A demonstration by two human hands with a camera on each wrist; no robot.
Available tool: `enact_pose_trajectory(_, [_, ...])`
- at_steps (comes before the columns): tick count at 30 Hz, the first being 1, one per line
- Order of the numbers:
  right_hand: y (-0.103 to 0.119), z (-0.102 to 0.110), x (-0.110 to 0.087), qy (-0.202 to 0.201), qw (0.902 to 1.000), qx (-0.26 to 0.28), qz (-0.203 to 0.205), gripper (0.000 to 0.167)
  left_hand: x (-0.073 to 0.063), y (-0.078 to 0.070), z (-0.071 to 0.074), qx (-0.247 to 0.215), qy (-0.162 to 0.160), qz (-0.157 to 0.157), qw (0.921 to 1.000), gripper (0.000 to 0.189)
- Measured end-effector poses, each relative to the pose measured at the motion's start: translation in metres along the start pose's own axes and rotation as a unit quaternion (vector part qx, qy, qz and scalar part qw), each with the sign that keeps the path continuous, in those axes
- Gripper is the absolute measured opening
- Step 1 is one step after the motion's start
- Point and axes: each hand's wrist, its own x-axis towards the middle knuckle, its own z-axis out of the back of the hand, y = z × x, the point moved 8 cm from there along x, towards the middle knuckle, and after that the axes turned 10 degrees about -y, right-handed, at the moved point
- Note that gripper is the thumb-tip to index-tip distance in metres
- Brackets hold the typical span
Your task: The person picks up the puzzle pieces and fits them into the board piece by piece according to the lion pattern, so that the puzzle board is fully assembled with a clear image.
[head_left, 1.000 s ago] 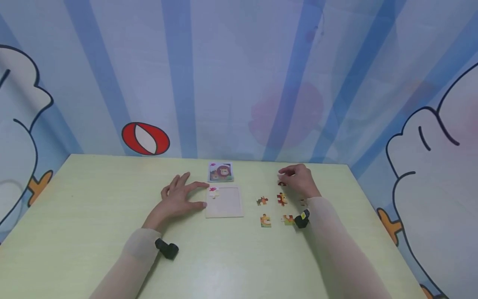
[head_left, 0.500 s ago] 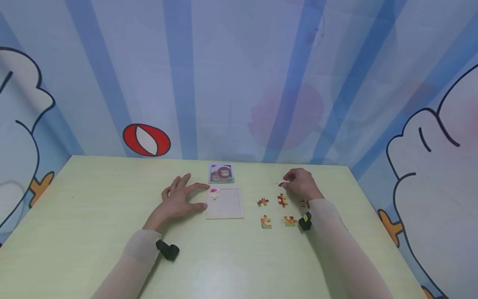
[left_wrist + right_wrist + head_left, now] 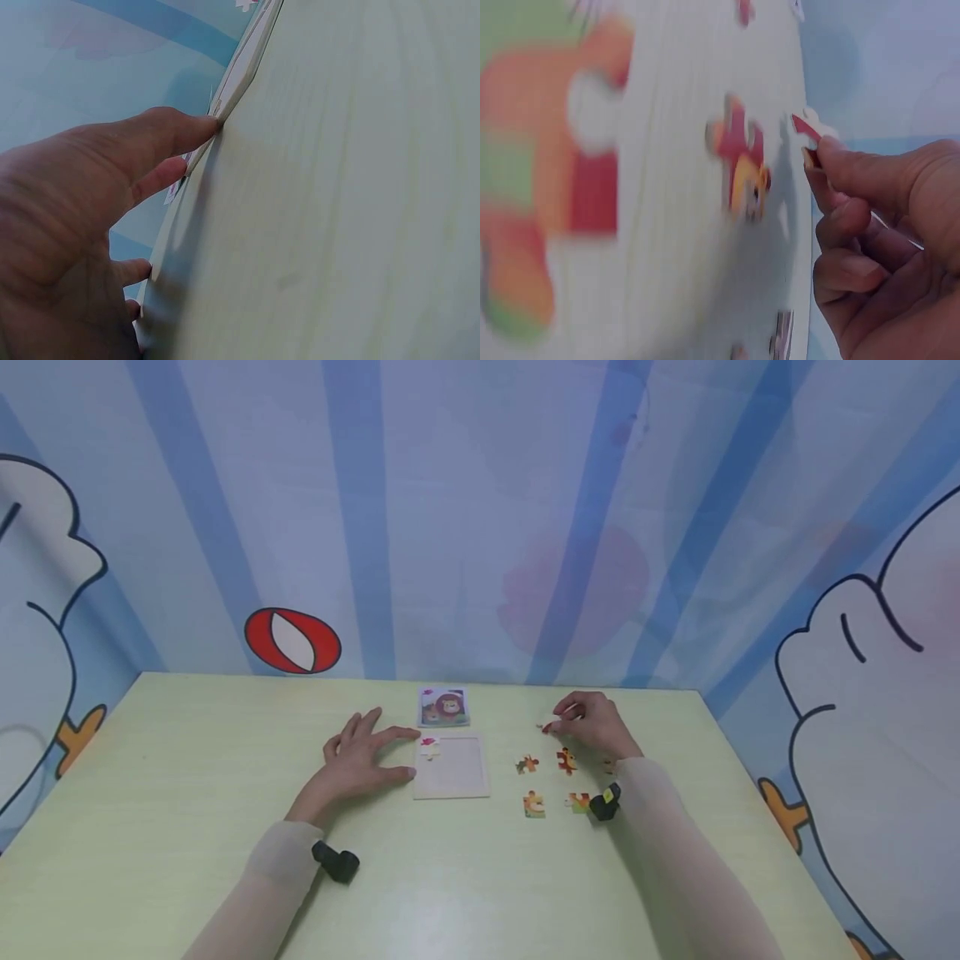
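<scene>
My left hand lies at the left side of a shallow square puzzle tray, fingers spread. Its thumb and index finger touch the tray's edge; the left wrist view shows the thumb against that edge. One puzzle piece with a pink patch sits in the tray's upper left corner. Between thumb and index finger, my right hand pinches a red and white puzzle piece, held just above the table. Below that hand lies a red and orange puzzle piece.
Behind the tray lies a lion picture card. Other loose pieces are right of the tray: an orange one, a yellow one and a green-edged one. Another is partly covered by the right wrist. A striped curtain hangs behind the table.
My right hand has lifted the red and white puzzle piece from the back of the loose pieces and moved it left, toward the tray. My left hand has stayed in place.
</scene>
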Motion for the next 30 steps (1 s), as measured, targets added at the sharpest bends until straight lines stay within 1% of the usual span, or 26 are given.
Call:
enact_pose_trajectory(5, [0.011, -0.01, -0.002, 0.013, 0.9985, 0.05, -0.019, 0.025, 0.001, 0.0, -0.001, 0.0, 0.0, 0.002, 1.0, 0.062])
enact_pose_trajectory(11, [0.026, -0.025, -0.006, 0.042, 0.9932, 0.105, -0.029, 0.025, 0.001, -0.001, 0.0, -0.002, 0.002, 0.004, 1.0, 0.062])
enact_pose_trajectory(18, [0.041, -0.042, -0.009, 0.058, 0.9914, 0.117, -0.009, 0.026, 0.001, 0.0, -0.002, 0.0, 0.004, 0.006, 1.0, 0.062])
enact_pose_trajectory(24, [0.052, -0.058, -0.01, 0.059, 0.9882, 0.141, -0.014, 0.021, 0.001, 0.0, -0.001, 0.001, 0.005, 0.007, 1.0, 0.062])
enact_pose_trajectory(30, [0.065, -0.074, -0.01, 0.065, 0.9882, 0.138, -0.013, 0.018, 0.0, 0.0, -0.001, 0.0, 0.002, 0.008, 1.0, 0.063])
